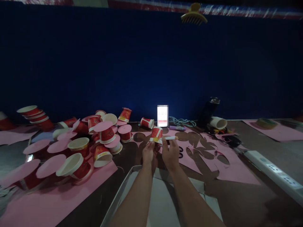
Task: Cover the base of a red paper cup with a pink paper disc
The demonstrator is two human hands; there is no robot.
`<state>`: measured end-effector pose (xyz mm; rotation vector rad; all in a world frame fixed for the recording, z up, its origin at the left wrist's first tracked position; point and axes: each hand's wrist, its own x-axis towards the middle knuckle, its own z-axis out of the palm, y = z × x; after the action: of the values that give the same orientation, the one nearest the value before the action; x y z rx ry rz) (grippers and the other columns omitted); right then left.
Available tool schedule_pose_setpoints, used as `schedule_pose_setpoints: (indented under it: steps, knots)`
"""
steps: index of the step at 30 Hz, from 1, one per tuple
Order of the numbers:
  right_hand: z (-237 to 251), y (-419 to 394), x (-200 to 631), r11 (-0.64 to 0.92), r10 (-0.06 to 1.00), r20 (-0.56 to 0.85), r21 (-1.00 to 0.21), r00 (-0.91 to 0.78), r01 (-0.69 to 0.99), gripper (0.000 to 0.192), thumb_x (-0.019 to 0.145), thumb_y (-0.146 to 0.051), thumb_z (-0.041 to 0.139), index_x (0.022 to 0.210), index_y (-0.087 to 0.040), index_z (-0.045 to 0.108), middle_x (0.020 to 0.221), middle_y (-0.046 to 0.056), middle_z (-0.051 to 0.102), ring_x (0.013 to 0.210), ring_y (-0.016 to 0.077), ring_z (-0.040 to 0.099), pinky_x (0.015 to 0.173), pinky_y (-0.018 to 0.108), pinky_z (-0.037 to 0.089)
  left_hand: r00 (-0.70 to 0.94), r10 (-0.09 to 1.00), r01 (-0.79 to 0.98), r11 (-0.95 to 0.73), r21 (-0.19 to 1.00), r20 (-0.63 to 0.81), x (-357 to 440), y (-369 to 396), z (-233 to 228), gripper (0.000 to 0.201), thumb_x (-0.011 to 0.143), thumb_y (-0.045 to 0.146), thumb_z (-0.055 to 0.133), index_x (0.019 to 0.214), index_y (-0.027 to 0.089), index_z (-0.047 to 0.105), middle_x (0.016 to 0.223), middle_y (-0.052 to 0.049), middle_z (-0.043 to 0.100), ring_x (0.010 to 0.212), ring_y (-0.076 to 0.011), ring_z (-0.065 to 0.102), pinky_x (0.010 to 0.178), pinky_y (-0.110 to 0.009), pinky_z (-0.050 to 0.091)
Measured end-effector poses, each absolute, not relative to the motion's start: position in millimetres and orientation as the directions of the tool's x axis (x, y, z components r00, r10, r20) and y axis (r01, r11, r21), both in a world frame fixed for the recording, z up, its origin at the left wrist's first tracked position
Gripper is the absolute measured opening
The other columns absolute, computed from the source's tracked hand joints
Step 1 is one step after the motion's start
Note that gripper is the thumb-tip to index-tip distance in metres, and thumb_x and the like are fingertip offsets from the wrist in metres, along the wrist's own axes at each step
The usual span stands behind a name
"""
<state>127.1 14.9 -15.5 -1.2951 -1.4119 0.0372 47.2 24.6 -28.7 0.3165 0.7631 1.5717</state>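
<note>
Dark blue backdrop [94,63] fills the upper view, a yellow comb-like clip [193,15] at its top edge. Below it, a brown table [248,195], dimly lit.

Pink paper sheet [59,195], lower left, lying flat; a second pink sheet with round cut-outs [208,160] lies right of centre, past the hands.

White open box [161,195], near edge, under both forearms.

Heap of red paper cups [78,145], left, tumbled on their sides, several capped with pink paper discs.

White power strip [272,168], right side, running diagonally.

Dark bottle [209,110], toppled, beside a white cup [218,123] on its side.

Lit phone screen [162,115], upright at the backdrop (content blurred).

Left hand [148,153]: fingers pinched on the rim of a single red cup [156,134], held just above the cut-out sheet, centre.

Right hand [170,153]: closed around a white glue stick or marker [169,138] (which one cannot be told), its tip touching that cup.
</note>
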Motion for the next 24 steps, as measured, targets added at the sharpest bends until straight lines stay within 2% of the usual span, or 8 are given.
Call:
schedule_pose_setpoints:
  steps: [3,7,13,18,24]
  knots:
    - [-15.0,14.8,127.4,0.379,0.712,0.651,-0.672,0.264,0.636,0.027,0.092,-0.037,0.043,0.093,-0.018,0.063,0.088,0.008,0.065,0.082,0.0209,0.059,0.078,0.037,0.044,-0.172,0.957,-0.776,0.015,0.631,-0.235,47.1,24.5,-28.6,0.015,0.063,0.02,0.073,0.073,0.012,0.064,0.068,-0.001,0.065,0.059,-0.0108,0.061,0.063,-0.025,0.05]
    - [-14.5,14.8,127.2,0.415,0.671,0.694,-0.644,0.262,0.643,0.027,0.093,-0.036,0.043,0.096,-0.018,0.063,0.093,0.009,0.065,0.09,0.022,0.059,0.082,0.038,0.044,-0.155,0.963,-0.776,0.021,0.631,-0.223,46.4,24.6,-28.6,0.015,0.065,0.02,0.072,0.073,0.012,0.064,0.067,-0.001,0.064,0.059,-0.0106,0.061,0.064,-0.025,0.05]
    - [-14.1,15.0,127.6,0.375,0.687,0.672,-0.652,0.275,0.659,0.027,0.092,-0.037,0.044,0.092,-0.017,0.063,0.088,0.009,0.065,0.084,0.0217,0.059,0.079,0.037,0.044,-0.149,0.967,-0.779,0.015,0.627,-0.207,45.4,25.7,-32.6,0.017,0.064,0.021,0.073,0.074,0.011,0.063,0.068,-0.001,0.064,0.059,-0.0098,0.06,0.062,-0.024,0.05]
    - [-12.7,14.6,127.0,0.439,0.669,0.698,-0.647,0.254,0.623,0.024,0.092,-0.035,0.045,0.095,-0.018,0.062,0.093,0.008,0.066,0.086,0.0203,0.059,0.081,0.036,0.044,-0.134,0.972,-0.771,0.02,0.637,-0.192,45.3,27.3,-34.8,0.019,0.065,0.021,0.074,0.077,0.011,0.064,0.068,-0.001,0.064,0.06,-0.0106,0.061,0.064,-0.025,0.05]
    - [-11.5,14.8,126.9,0.417,0.656,0.708,-0.63,0.264,0.655,0.024,0.092,-0.034,0.045,0.092,-0.017,0.062,0.089,0.01,0.066,0.088,0.0231,0.059,0.082,0.038,0.044,-0.127,0.972,-0.779,0.026,0.626,-0.199,45.4,27.8,-35.3,0.021,0.061,0.022,0.076,0.075,0.011,0.065,0.067,-0.002,0.065,0.058,-0.0107,0.061,0.061,-0.025,0.05]
